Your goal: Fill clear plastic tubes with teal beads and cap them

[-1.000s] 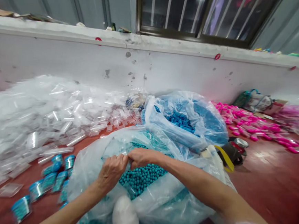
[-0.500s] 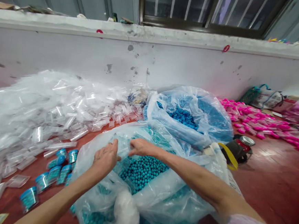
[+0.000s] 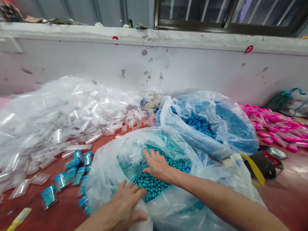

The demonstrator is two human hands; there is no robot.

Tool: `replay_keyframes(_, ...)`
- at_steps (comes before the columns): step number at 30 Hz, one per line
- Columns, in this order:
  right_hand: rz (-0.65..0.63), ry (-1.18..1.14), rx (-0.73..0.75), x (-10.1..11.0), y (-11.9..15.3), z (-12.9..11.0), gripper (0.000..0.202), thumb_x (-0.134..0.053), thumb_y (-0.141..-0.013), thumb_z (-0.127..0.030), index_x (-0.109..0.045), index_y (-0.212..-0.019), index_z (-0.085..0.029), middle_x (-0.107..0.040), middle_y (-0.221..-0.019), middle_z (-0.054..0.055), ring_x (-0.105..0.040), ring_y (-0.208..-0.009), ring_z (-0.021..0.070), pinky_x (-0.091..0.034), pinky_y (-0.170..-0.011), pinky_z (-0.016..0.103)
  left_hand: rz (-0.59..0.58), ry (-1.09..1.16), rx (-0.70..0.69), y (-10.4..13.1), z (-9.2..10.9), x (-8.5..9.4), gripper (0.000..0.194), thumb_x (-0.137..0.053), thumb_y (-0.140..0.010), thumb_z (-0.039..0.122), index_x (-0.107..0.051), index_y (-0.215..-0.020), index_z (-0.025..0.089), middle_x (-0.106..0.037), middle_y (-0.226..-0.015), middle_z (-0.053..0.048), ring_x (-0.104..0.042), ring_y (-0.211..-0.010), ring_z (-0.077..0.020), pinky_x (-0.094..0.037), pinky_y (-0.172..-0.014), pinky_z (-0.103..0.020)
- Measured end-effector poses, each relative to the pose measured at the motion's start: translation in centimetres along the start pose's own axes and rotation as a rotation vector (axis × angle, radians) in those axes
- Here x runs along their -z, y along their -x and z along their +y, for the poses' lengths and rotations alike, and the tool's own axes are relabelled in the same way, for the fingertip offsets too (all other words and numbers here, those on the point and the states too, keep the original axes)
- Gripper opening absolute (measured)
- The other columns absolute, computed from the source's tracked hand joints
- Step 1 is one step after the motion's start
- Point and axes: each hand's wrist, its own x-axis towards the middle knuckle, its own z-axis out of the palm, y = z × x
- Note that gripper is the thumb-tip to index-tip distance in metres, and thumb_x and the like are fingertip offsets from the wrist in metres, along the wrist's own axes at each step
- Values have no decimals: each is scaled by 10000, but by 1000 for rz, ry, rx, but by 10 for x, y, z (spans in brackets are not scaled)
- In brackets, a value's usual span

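A large clear plastic bag (image 3: 105, 161) stands wide at the top, filled with small round teal beads (image 3: 150, 188). My right hand (image 3: 157, 165) is over the beads, its fingers spread and nothing visible in them. At the bag's near left rim is my left hand (image 3: 127, 207), fingers apart, close to a bunched white part of the plastic (image 3: 142, 228). Clear plastic containers (image 3: 129, 161) lie on the beads at the bag's left inside. A few blue pieces (image 3: 185, 168) show among the beads on the right.
Left of the bag, several blue-lidded tubs of teal beads (image 3: 70, 174) sit on the red floor, beside a heap of clear containers (image 3: 60, 122). Behind stands a bag of blue pieces (image 3: 196, 124). Pink items (image 3: 281, 127) and a red jar with a metal lid (image 3: 275, 155) lie right.
Both hands were raised close together over the bag. Now they are apart: the left has come down toward the near rim, the right reaches over the beads with fingers spread. The view shifted left.
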Motion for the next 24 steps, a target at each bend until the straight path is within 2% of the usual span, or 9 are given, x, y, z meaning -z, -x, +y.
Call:
replay_keyframes(3,9,-109,43,-14,-19,-21,834,-688,-656,-391,-284,-1348,-159,-365,-1319,203,-428,-1110,370,-426,-829,470,-31,54,-46,3,2,-6,549,-538,-728,546,-479,-1184,247,-553,-1095,-61,-461,-1073,-256,-230,-1021,-461)
replay_keyframes(6,56,-274,33,-28,-51,-45,728,-621,-723,-340,-289,-1340,-142,-324,-1336,218,-427,-1132,341,-392,-876,460,-40,53,4,-4,0,-5,477,-504,-756,531,-524,-1124,229,-550,-1069,-77,-478,-1016,-259,-343,-931,-421)
replay_keyframes(9,87,-369,26,-36,-78,-53,642,-564,-749,-224,-306,-1334,-154,-342,-1317,202,-463,-1110,300,-399,-877,425,-22,33,30,-11,-3,-4,389,-442,-813,460,-538,-1114,231,-551,-1069,-82,-484,-1016,-258,-344,-924,-425)
replay_keyframes(12,37,-399,134,-33,-86,-43,661,-565,-734,-192,-305,-1339,-152,-355,-1311,185,-492,-1082,263,-425,-856,364,-37,71,26,-16,-7,-2,411,-369,-840,473,-541,-1120,225,-568,-1053,-89,-511,-999,-247,-366,-901,-400)
replay_keyframes(15,65,-312,228,-19,-70,-23,616,-518,-761,-203,-304,-1338,-232,-332,-1343,145,-519,-1047,256,-441,-828,386,-74,162,13,-21,-10,1,444,-318,-851,497,-554,-1101,216,-600,-1023,-87,-544,-966,-225,-402,-850,-334)
replay_keyframes(17,131,-235,167,-11,-54,-7,549,-465,-796,-209,-321,-1325,-243,-365,-1321,147,-526,-1034,267,-444,-815,415,-84,214,12,-24,-11,3,423,-288,-868,467,-573,-1058,218,-623,-984,-70,-562,-935,-200,-411,-822,-292)
replay_keyframes(20,127,-184,-29,-10,-44,14,614,-521,-787,-298,-309,-1330,-104,-384,-1295,231,-439,-1143,322,-384,-902,447,-90,214,29,-28,-10,4,372,-313,-865,411,-578,-1043,220,-630,-982,-64,-569,-925,-200,-419,-797,-289)
replay_keyframes(22,71,-206,-63,-18,-52,18,719,-563,-764,-344,-266,-1343,-38,-326,-1335,264,-327,-1232,343,-310,-973,455,-88,178,45,-30,-9,3,355,-351,-847,380,-557,-1089,222,-623,-1013,-72,-568,-944,-216,-419,-804,-313)
replay_keyframes(24,4,-282,-28,-27,-68,13,704,-511,-803,-341,-218,-1362,-28,-296,-1360,260,-317,-1247,323,-305,-985,433,-91,141,56,-32,-8,0,352,-365,-836,356,-544,-1109,225,-628,-1013,-76,-572,-950,-226,-418,-810,-331)
